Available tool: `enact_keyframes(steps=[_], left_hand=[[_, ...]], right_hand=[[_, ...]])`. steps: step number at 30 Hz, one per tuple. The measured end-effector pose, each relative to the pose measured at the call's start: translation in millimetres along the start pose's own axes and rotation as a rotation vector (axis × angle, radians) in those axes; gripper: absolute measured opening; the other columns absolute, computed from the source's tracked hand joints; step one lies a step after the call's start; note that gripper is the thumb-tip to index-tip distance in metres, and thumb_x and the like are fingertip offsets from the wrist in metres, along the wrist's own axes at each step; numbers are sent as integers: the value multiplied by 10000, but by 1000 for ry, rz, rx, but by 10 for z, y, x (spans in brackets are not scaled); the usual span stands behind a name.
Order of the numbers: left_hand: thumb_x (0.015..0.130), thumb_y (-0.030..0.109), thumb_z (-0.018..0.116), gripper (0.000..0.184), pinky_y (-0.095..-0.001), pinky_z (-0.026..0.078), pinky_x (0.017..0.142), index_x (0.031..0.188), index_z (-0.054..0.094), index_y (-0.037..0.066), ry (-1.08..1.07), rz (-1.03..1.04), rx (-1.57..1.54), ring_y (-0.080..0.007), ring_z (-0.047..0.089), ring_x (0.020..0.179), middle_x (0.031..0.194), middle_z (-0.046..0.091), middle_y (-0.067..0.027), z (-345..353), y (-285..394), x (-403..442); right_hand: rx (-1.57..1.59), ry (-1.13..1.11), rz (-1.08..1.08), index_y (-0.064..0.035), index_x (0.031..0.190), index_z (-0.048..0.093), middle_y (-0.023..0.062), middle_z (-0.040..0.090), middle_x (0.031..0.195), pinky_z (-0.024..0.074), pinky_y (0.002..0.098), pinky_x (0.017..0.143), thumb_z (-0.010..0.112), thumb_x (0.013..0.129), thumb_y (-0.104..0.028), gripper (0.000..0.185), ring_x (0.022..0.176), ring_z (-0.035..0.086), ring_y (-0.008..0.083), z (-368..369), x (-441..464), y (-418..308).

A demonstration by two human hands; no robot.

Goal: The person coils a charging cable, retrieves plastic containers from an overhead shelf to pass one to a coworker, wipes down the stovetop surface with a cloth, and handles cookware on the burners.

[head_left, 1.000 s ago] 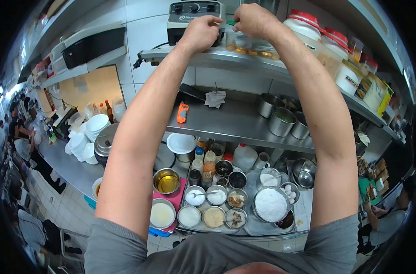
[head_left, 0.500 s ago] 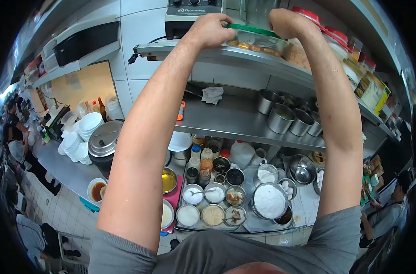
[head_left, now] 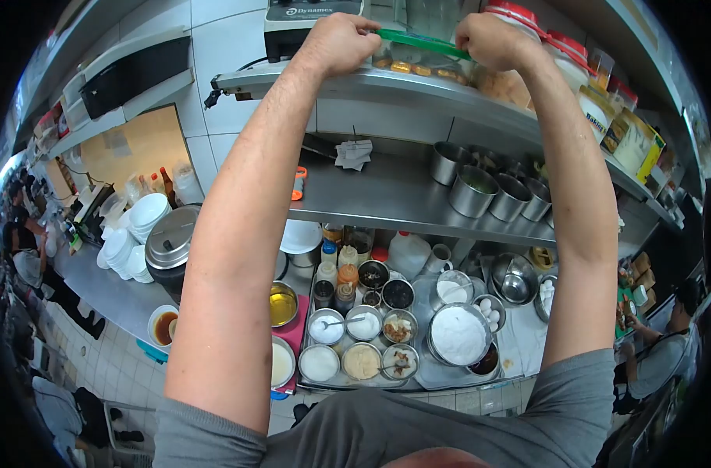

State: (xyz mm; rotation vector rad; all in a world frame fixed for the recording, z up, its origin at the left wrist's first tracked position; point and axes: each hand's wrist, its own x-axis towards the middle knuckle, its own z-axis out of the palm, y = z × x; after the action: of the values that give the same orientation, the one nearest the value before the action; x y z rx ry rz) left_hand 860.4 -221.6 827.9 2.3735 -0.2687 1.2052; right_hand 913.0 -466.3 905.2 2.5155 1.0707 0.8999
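1. The blender (head_left: pixel 312 17) stood on the upper shelf (head_left: pixel 309 79), left of the left hand (head_left: pixel 340 45).
2. The left hand pinched the left end of the green lid (head_left: pixel 423 42) in a narrow grip.
3. The lid spanned the gap between both hands, at the top of the clear box (head_left: pixel 418 65); whether it was fully seated could not be told.
4. The box sat on the upper shelf, with yellow pieces inside.
5. The right hand (head_left: pixel 488 42) closed on the lid's right end, its fingertips partly hidden.
6. Red-topped jars (head_left: pixel 568 58) stood right of the right hand.
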Motion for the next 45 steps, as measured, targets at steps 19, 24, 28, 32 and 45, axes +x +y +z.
enact_keyframes(steps=[19,24,28,32,45], left_hand=[[891,187,594,250,-371,504,806,952,677,-41,669,206,-232,-286,653,867,951,695,-194,-140,55,-391],[921,251,643,256,-297,501,648,950,684,1,464,-140,-366,-147,600,738,888,686,-94,-604,579,-1910],[1013,255,445,302,-307,549,740,1006,644,28,451,291,-183,-184,646,819,921,674,-99,-2071,1043,-2915],[924,433,564,340,-411,431,978,1160,607,192,403,534,-56,-190,550,1109,1171,618,-8,-3049,2832,-3247],[883,658,471,497,-527,182,1130,1208,582,298,356,532,643,-217,369,1328,1366,517,25,-4592,5437,-4919]], right_hand=[[1063,810,45,3,1234,608,148,636,1208,450,296,967,498,958,-99,313,1093,611,204,145,-1127,-331],[1894,1100,-244,71,1050,578,180,594,772,481,304,595,473,972,-74,196,663,551,228,1089,-2478,-1445],[1830,309,-28,-44,550,449,37,465,579,324,284,489,578,864,-41,340,509,421,122,1515,-3110,-2770],[1611,2,-183,5,671,572,76,533,594,372,301,506,674,825,-31,189,522,474,157,1628,-3382,-3339],[988,-576,-1033,-52,1110,633,218,682,937,508,470,803,649,862,-266,328,919,643,397,996,-3712,-5851]])
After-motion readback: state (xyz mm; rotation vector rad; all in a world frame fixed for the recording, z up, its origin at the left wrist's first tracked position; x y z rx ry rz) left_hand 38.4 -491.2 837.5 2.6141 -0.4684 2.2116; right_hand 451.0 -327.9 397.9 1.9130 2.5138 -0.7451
